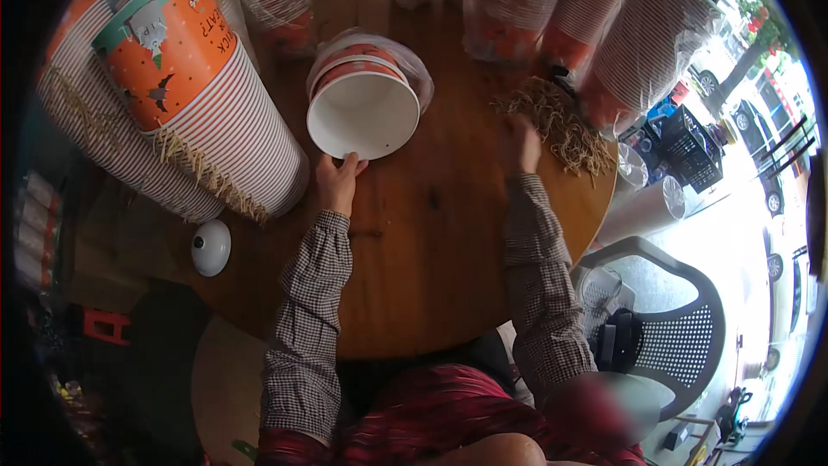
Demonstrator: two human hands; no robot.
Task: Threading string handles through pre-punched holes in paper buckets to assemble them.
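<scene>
A round paper bucket (363, 116), white inside with an orange-red printed outside, lies tilted with its mouth toward me. It sits at the end of a plastic-sleeved stack (421, 69). My left hand (338, 181) pinches the lower rim, thumb at the edge. At the right, my right hand (523, 145) is slightly blurred, its fingers curled beside a loose pile of tan, string-like strands (561, 125). Whether a strand is between those fingers is hidden.
Tall stacks of nested orange-printed buckets (228, 116) lean at the left, with bunches of tan strands (203, 173) on them. More wrapped stacks (647, 30) stand at the far right. A white lid-like dome (211, 248) lies near the left edge of the wooden table (423, 267). A grey chair (677, 336) is at the right.
</scene>
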